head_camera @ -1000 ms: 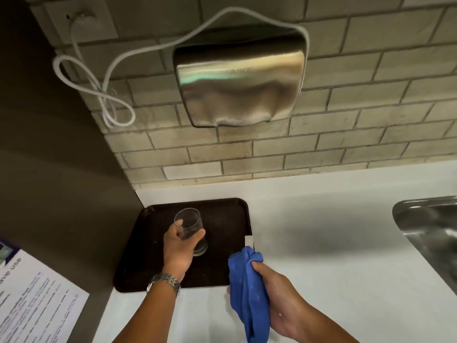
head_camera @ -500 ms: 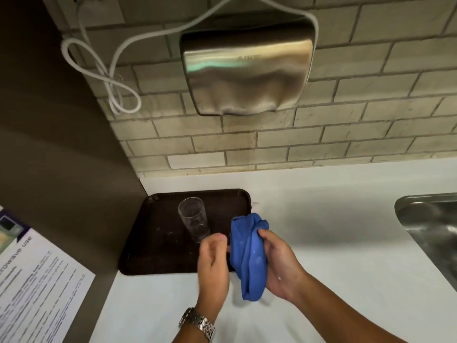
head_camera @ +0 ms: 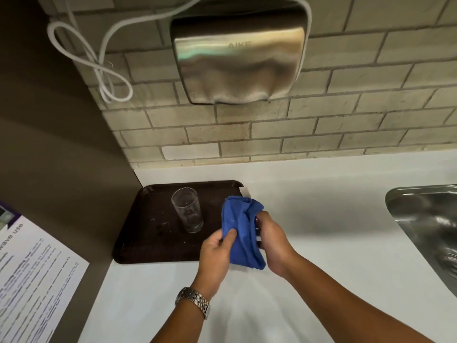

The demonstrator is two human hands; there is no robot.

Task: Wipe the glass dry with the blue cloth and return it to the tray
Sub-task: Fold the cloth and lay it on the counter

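Note:
A clear drinking glass stands upright on the dark brown tray in the counter's left corner, with no hand on it. The bunched blue cloth hangs just right of the tray, above the white counter. My left hand pinches the cloth's left side with thumb and fingers. My right hand grips the cloth from the right, fingers curled behind the fabric. Both hands are a short way to the right of the glass.
A steel hand dryer with a looped white cable hangs on the brick wall above. A steel sink lies at the right. A brown side panel with a printed notice bounds the left.
My left hand let go of the glass, leaving it standing on the tray, and moved right to take hold of the cloth beside my right hand.

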